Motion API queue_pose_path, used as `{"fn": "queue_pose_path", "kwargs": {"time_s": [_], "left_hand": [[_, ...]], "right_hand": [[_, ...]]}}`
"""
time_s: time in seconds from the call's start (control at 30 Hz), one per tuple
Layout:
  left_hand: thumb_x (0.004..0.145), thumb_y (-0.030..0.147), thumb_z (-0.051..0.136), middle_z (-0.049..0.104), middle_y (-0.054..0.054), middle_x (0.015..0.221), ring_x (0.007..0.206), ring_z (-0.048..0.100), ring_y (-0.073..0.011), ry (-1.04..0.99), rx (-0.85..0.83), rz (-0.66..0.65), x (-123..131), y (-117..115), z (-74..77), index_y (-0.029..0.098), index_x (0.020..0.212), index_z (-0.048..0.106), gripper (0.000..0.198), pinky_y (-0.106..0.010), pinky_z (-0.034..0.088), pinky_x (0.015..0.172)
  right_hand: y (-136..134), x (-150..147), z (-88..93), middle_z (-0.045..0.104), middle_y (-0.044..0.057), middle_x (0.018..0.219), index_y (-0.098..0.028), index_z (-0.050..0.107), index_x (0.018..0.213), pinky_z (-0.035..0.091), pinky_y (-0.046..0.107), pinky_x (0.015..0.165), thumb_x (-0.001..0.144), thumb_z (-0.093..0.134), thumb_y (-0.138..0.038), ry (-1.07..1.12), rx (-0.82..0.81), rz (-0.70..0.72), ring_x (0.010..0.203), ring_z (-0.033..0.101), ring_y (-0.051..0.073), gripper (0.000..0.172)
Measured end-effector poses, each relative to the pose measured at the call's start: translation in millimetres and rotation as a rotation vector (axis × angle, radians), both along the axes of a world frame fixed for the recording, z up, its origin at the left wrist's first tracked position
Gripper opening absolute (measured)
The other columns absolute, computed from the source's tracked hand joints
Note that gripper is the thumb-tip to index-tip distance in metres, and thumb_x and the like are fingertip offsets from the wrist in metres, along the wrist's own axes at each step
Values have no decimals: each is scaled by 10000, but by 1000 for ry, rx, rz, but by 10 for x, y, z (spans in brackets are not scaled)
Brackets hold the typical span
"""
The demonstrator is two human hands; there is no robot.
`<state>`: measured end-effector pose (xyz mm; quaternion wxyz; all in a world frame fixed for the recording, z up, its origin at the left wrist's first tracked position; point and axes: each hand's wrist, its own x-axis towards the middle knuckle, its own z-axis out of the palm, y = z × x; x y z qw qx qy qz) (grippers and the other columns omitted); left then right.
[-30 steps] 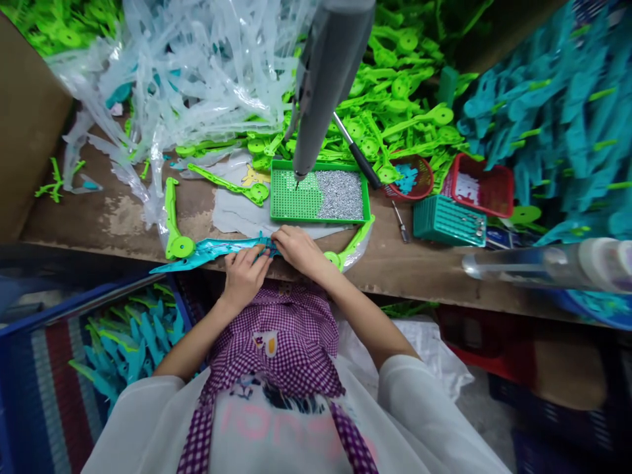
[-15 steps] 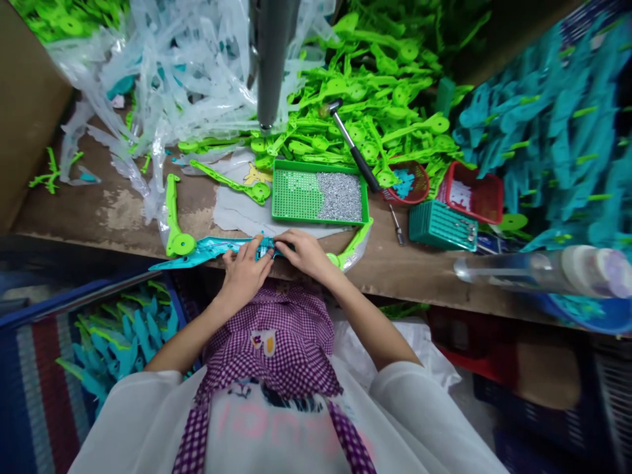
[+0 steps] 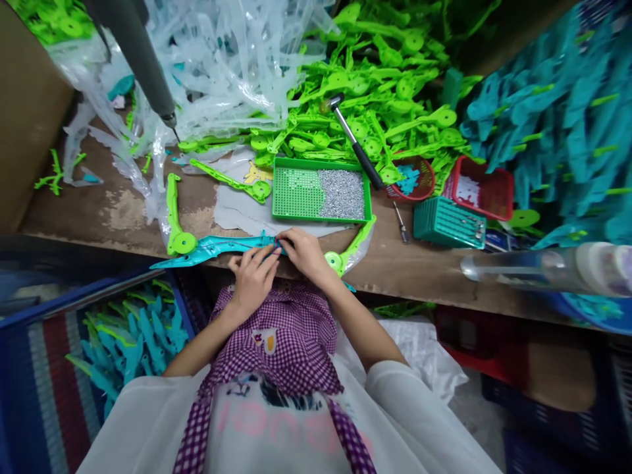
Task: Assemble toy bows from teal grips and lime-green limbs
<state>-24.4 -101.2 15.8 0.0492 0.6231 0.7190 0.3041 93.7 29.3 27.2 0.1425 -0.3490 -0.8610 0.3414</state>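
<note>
My left hand [image 3: 254, 278] and my right hand [image 3: 302, 252] meet at the bench's front edge, fingers pinched on a long teal plastic toy piece [image 3: 210, 249] that stretches off to the left. A green arm with a round end [image 3: 174, 220] lies against its left part. Another green arm [image 3: 351, 245] curves away just right of my right hand. Behind my hands sits a green tray [image 3: 320, 194] half covered with small silver screws. A grey hanging screwdriver [image 3: 138, 59] dangles at the upper left, away from both hands.
Clear plastic bags [image 3: 212, 66] and a heap of green parts [image 3: 375, 92] fill the back of the bench. A hammer [image 3: 353, 141], red baskets [image 3: 478, 189] and a teal basket [image 3: 447, 224] stand right. Teal parts [image 3: 557, 118] pile far right; a blue crate [image 3: 128, 342] holds more, lower left.
The hanging screwdriver has swung from above the screw tray to the upper left. My hands have stayed on the teal piece, shifting slightly right along it.
</note>
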Motion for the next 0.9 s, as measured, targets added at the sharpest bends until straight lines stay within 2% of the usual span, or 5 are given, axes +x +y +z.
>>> {"fn": "queue_pose_path", "kwargs": {"time_s": [0.17, 0.33, 0.57, 0.73, 0.9], "left_hand": [[965, 253, 531, 690, -62, 1243, 1149, 589, -289, 50, -45, -67, 23, 6, 36, 267, 1131, 701, 238, -508, 288, 934], [964, 294, 539, 695, -78, 1229, 1186, 553, -296, 7, -119, -172, -115, 13, 108, 273, 1148, 699, 244, -541, 276, 956], [887, 365, 644, 604, -71, 1295, 1227, 417, -357, -59, -202, -60, -263, 213, 209, 301, 866, 772, 144, -571, 335, 907], [883, 351, 645, 610, -96, 1228, 1207, 418, -369, -23, -250, -110, -301, 414, 241, 266, 761, 760, 188, -619, 316, 917], [889, 309, 648, 627, -66, 1250, 1218, 458, -329, -37, -220, -174, -368, 361, 176, 269, 803, 758, 145, -570, 318, 960]], "right_hand": [[14, -38, 82, 722, 75, 940, -185, 690, 930, 476, 343, 827, 890, 563, -200, -41, -49, -38, 888, 650, 200, 134], [13, -81, 66, 653, 60, 847, -182, 596, 852, 428, 311, 738, 904, 576, -233, -85, -18, -40, 809, 583, 189, 76], [-35, -62, -16, 579, 52, 849, -208, 506, 784, 414, 321, 760, 927, 519, -208, 0, 23, -30, 823, 524, 194, 144], [40, 20, 27, 613, 35, 846, -196, 564, 807, 438, 322, 780, 922, 562, -296, 61, -146, 14, 827, 568, 181, 153], [-11, 21, -18, 616, 35, 857, -197, 577, 834, 442, 322, 792, 895, 587, -237, 92, -106, -14, 855, 568, 184, 74]]}}
